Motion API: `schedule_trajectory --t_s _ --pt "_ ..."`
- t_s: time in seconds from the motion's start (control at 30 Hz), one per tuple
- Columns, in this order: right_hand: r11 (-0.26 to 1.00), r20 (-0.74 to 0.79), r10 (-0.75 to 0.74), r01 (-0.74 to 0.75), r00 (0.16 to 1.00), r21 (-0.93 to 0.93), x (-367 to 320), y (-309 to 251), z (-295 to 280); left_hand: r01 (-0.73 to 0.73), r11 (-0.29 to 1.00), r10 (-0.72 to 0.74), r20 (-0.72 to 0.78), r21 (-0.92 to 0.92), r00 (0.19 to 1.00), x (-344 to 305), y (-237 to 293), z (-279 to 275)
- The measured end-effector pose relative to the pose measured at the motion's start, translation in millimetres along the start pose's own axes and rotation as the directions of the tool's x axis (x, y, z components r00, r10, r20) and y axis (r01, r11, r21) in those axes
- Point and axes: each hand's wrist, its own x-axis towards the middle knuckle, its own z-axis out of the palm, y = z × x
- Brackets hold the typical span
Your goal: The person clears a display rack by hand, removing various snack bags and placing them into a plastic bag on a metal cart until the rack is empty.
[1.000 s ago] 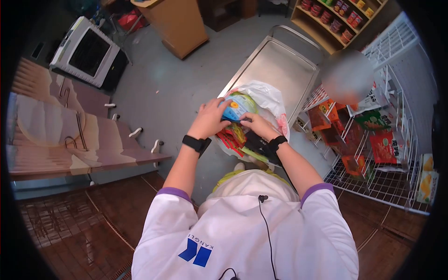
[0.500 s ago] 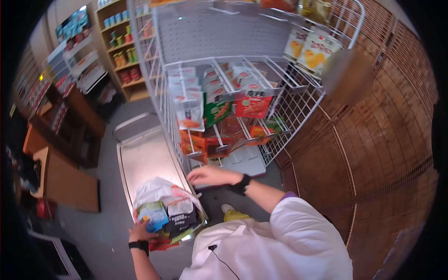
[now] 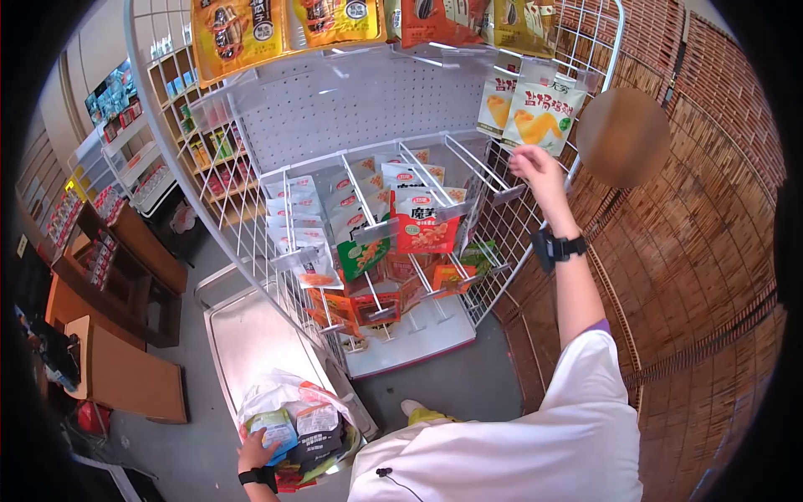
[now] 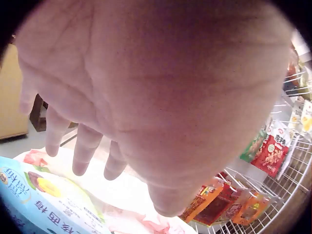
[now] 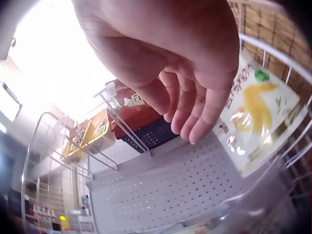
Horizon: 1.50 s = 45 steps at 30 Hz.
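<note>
The right hand [image 3: 544, 186] is raised at the lower edge of a white packet with a yellow picture [image 3: 539, 115] hanging on the rack. In the right wrist view that hand [image 5: 175, 53] has loosely bent fingers beside the packet [image 5: 256, 109], with nothing visible in them. Low at the left, the left hand [image 3: 253, 453] is at a blue package [image 3: 279, 433] in a white plastic bag [image 3: 269, 393]. The left wrist view shows the left hand [image 4: 156, 87] with extended fingers above the blue package [image 4: 44, 207]; contact cannot be told.
The wire rack [image 3: 174, 159] carries hanging snack packets, including a red one [image 3: 425, 226], with yellow packets [image 3: 335, 21] on top. The bag sits on a metal cart [image 3: 251, 330]. A wooden counter [image 3: 134, 381] stands left, a woven wall [image 3: 694, 276] right.
The view has swung from the cart to the rack. The right hand has left the bag and risen to the white packet. The left hand has stayed by the blue package.
</note>
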Motion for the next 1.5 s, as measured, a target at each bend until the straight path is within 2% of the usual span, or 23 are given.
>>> schedule_trajectory --t_s 0.07,0.17,0.2,0.23,0.27,0.33,0.4,0.47,0.5,0.53,0.57,0.6,0.67,0.77,0.8,0.87,0.9,0.97,1.1,1.17,1.3,1.37,1.5 --pt "0.963 0.088 0.090 -0.109 0.992 0.245 26 -1 22 0.009 1.000 -0.008 -0.074 0.016 0.997 -4 17 -2" --pt "0.928 0.099 0.153 -0.177 0.983 0.327 79 16 55 -0.083 0.995 0.071 -0.194 -0.053 0.979 -8 35 -10" --pt "0.947 0.078 -0.078 0.098 0.994 -0.305 95 19 66 -0.111 0.992 0.097 -0.227 -0.051 0.969 -11 43 -14" --pt "0.513 0.197 -0.272 0.315 0.942 -0.798 110 21 74 -0.140 0.989 0.123 -0.259 -0.049 0.958 -13 49 -16" --pt "0.521 0.198 -0.273 0.318 0.941 -0.792 121 23 79 -0.131 0.990 0.114 -0.263 -0.047 0.958 -14 53 -16" --pt "-0.218 0.462 -0.222 0.418 0.859 -0.882 145 26 88 -0.160 0.986 0.137 -0.307 -0.051 0.942 -15 59 -15" --pt "-0.273 0.441 -0.188 0.384 0.878 -0.882 173 47 90 -0.180 0.982 0.147 -0.365 -0.059 0.919 -24 72 -14" --pt "-0.434 0.381 -0.104 0.302 0.919 -0.849 190 49 90 -0.201 0.977 0.151 -0.421 -0.076 0.894 -28 74 -8" --pt "-0.311 0.319 -0.013 0.299 0.948 -0.902 207 54 88 -0.187 0.976 0.130 -0.388 -0.114 0.913 -28 69 -1" --pt "-0.312 0.327 -0.020 0.305 0.945 -0.900 234 89 81 -0.174 0.973 0.111 -0.353 -0.153 0.929 -28 65 5" --pt "0.231 0.189 -0.386 0.293 0.903 -0.928 266 142 75 -0.173 0.971 0.104 -0.359 -0.164 0.927 -28 63 11" --pt "0.677 -0.132 -0.580 0.386 0.804 -0.626 270 141 77 -0.134 0.976 0.069 -0.344 -0.170 0.937 -28 61 15" --pt "0.711 -0.106 -0.498 0.335 0.861 -0.618 275 137 64 -0.098 0.979 0.034 -0.328 -0.181 0.944 -28 55 26" --pt "0.422 0.193 -0.489 0.425 0.850 -0.801 274 135 45 -0.058 0.987 0.004 -0.333 -0.153 0.943 -24 47 37" --pt "0.415 0.195 -0.484 0.420 0.853 -0.807 267 127 40 -0.071 0.985 0.013 -0.339 -0.159 0.941 -23 46 37" --pt "0.170 0.357 -0.465 0.478 0.810 -0.862 258 111 36 -0.094 0.982 0.033 -0.343 -0.164 0.939 -18 46 38" --pt "0.163 0.358 -0.462 0.475 0.811 -0.865 259 113 31 -0.102 0.981 0.038 -0.350 -0.166 0.936 -17 46 38" --pt "-0.551 0.522 -0.211 0.340 0.827 -0.762 265 121 16 -0.119 0.978 0.053 -0.351 -0.169 0.935 -13 47 40" --pt "-0.518 0.304 -0.236 0.145 0.923 -0.843 226 97 20 -0.162 0.966 0.089 -0.330 -0.201 0.940 -3 47 43" --pt "-0.649 0.420 -0.040 0.296 0.907 -0.701 189 41 20 -0.159 0.967 0.089 -0.320 -0.198 0.943 0 45 46" --pt "-0.645 0.459 0.042 0.375 0.887 -0.666 164 5 15 -0.169 0.965 0.101 -0.312 -0.201 0.945 2 41 48" --pt "-0.754 0.424 0.203 0.417 0.883 -0.508 154 -22 26 -0.163 0.966 0.096 -0.312 -0.199 0.945 2 38 48" --pt "-0.741 0.373 0.231 0.411 0.898 -0.531 178 7 18 -0.178 0.962 0.100 -0.339 -0.207 0.936 -3 30 53"
